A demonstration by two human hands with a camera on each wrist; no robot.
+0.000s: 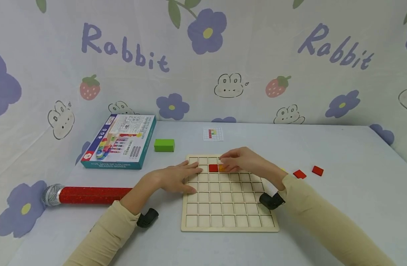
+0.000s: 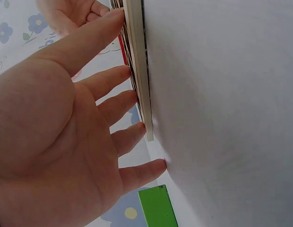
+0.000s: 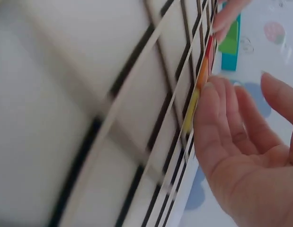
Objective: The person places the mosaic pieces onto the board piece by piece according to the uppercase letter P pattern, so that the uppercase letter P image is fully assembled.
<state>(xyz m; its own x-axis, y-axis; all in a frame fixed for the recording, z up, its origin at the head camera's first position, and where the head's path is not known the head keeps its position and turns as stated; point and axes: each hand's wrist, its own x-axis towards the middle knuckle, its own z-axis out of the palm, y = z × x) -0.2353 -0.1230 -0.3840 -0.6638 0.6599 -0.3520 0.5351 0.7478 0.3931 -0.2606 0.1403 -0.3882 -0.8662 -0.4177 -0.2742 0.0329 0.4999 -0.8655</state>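
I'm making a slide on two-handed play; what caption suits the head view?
Left hand on a gridded board, right hand partly covering an orange tile beside a red tile.

A beige-cloth-sleeved left arm (image 1: 105,229) reaches from near left, its bare left hand (image 1: 177,177) spreading straight fingers (image 2: 118,105). A beige-cloth-sleeved right arm (image 1: 329,214) slants from near right, its bare right hand (image 1: 246,162) extended leftward, thumb (image 3: 281,97) apart.

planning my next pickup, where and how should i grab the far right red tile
Probably pinch the far right red tile by two opposite edges, from above and its right: it lies thin and flat on the table, with another red tile on its left.
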